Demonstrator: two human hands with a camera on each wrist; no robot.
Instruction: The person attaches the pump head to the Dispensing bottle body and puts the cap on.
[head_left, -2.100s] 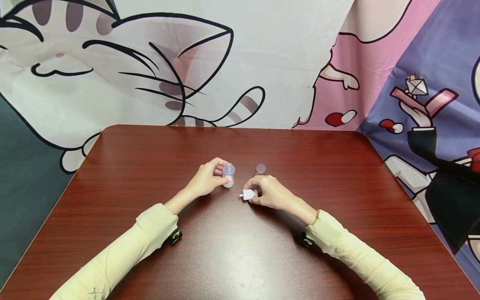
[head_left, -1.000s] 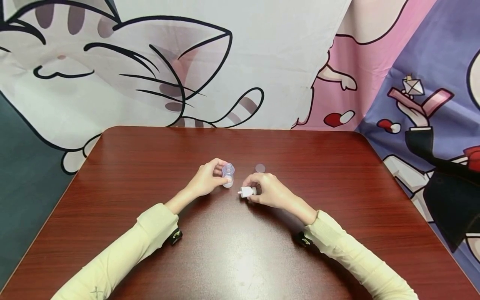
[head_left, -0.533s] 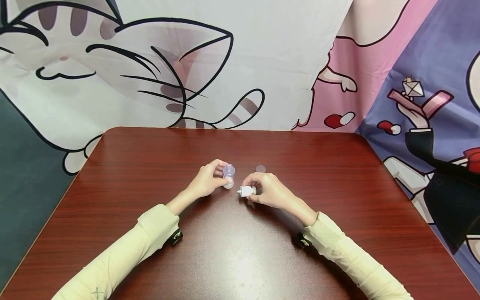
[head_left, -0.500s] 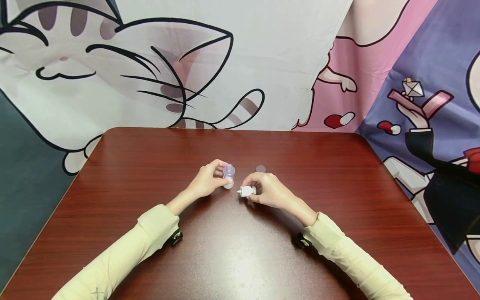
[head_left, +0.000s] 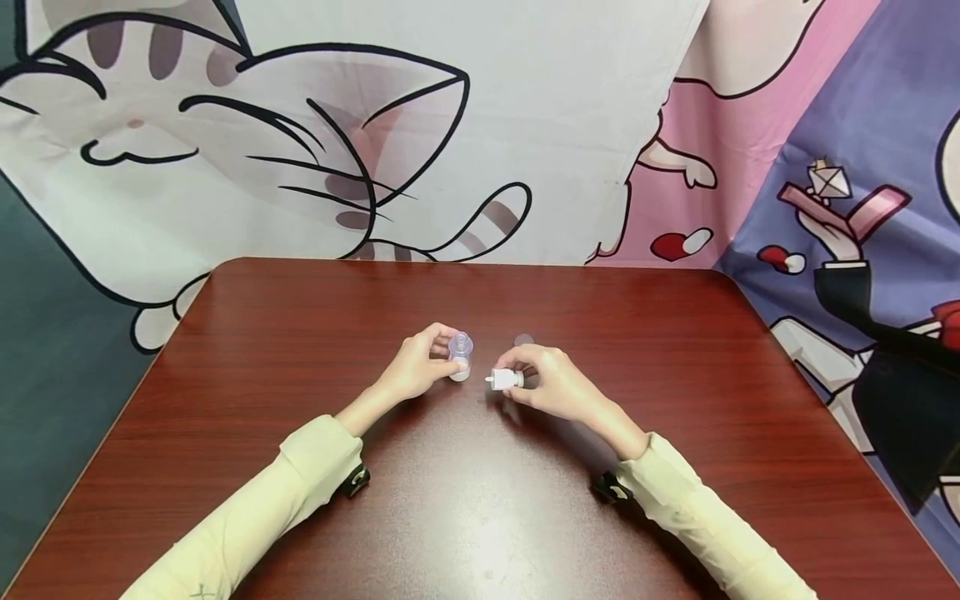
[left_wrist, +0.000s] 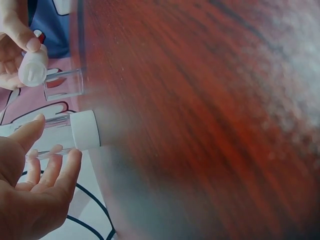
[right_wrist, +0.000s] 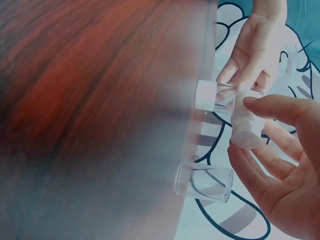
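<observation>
My left hand (head_left: 415,367) grips a small clear bottle (head_left: 461,347) with a white base, which stands upright on the table. In the left wrist view its thumb lies on one side of the clear wall and the fingers on the other. A short way to the right, my right hand (head_left: 558,385) pinches a white nozzle-like piece (head_left: 504,380) between thumb and fingers. The piece lies sideways, thin tip toward the bottle and apart from it in the head view. Beyond the right hand a clear cylindrical cap (right_wrist: 204,181) stands on the table, partly hidden in the head view.
The dark red-brown table (head_left: 360,300) has a glossy top with a bright reflection near its front. Behind it hangs a cartoon-printed cloth (head_left: 570,125) along the far and right edges. Both wrists wear a small black device (head_left: 357,480) under the pale sleeves.
The right hand has shifted slightly right with the white piece, widening the gap to the bottle a little. The left hand keeps its grip on the bottle. The head view has tilted slightly.
</observation>
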